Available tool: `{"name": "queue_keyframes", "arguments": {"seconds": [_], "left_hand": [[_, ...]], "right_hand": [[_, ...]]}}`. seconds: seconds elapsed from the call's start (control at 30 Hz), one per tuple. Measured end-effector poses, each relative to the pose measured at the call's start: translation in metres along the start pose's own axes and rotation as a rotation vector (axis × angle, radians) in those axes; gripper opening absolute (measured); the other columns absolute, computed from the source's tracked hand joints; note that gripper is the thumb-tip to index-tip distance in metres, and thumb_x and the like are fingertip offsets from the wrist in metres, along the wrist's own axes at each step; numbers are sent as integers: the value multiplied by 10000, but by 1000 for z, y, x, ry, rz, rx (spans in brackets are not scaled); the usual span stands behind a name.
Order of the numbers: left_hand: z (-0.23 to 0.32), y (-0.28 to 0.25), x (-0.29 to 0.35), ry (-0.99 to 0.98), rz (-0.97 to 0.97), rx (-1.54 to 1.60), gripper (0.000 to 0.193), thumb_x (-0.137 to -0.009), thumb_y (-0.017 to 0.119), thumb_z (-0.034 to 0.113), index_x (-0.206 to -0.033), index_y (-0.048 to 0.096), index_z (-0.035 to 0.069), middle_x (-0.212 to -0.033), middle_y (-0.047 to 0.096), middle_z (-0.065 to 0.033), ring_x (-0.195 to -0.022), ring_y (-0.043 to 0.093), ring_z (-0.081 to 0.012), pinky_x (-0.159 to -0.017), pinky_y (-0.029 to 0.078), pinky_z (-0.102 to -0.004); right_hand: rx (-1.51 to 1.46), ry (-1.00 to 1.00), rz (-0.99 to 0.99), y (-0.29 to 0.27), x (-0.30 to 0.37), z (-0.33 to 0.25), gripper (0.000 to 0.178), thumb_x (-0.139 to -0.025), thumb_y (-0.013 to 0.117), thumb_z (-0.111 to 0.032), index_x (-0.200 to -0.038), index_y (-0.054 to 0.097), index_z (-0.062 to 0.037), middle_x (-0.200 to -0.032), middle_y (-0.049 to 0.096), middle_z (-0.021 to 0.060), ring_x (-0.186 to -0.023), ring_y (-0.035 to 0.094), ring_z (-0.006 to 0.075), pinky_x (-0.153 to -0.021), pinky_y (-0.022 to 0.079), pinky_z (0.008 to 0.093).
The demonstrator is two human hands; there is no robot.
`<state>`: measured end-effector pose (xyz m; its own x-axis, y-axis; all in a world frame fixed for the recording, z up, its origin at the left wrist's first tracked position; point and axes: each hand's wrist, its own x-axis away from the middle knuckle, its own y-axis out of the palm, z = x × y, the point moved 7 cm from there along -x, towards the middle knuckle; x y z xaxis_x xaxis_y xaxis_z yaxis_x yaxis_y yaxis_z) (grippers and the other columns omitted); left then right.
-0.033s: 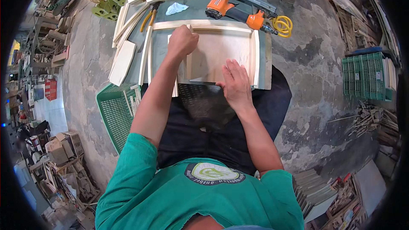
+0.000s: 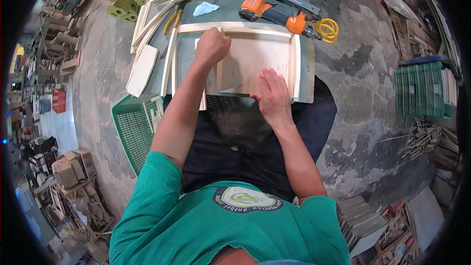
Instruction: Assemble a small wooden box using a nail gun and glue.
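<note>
Green benchtop (image 2: 223,13); your left hand (image 2: 213,48) curls over wooden frame (image 2: 296,64), grip hidden, unclear; right hand (image 2: 273,97) flat, near side; nail gun (image 2: 274,16) beyond.

The left hand (image 2: 214,48) is closed on a wooden strip (image 2: 219,74) — the right hand (image 2: 273,97) lies flat upon the panel (image 2: 248,59) — and an orange nail gun (image 2: 276,17) rests on the bench (image 2: 226,8) behind.

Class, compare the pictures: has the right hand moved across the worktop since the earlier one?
No: the right hand shows no clear shift in any direction against the green worktop; both appear slightly further right together.
</note>
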<state>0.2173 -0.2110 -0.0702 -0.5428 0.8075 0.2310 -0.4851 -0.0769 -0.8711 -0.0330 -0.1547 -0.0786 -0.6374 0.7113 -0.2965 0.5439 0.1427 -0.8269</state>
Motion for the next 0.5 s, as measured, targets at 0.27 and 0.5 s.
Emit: {"name": "queue_keyframes", "arguments": {"seconds": [0.27, 0.5], "left_hand": [[-51, -25, 21, -42, 115, -100, 449, -940, 619, 321, -1227, 628, -22, -1260, 650, -299, -1149, 669, -455, -996, 542, -534], [-83, -29, 63, -87, 148, 99, 673, -825, 751, 231, -1378, 499, -57, -1282, 641, -341, -1168, 664, -467, -1004, 537, -504]], "right_hand": [[-198, 19, 33, -18, 8, -13, 421, -855, 816, -143, -1230, 690, 1, -1352, 642, 192, -1316, 586, 402, -1129, 465, 505], [-443, 53, -119, -2, 16, -86, 478, -867, 815, -172, -1288, 656, -12, -1306, 670, 173, -1195, 658, 361, -1030, 533, 418]]}}
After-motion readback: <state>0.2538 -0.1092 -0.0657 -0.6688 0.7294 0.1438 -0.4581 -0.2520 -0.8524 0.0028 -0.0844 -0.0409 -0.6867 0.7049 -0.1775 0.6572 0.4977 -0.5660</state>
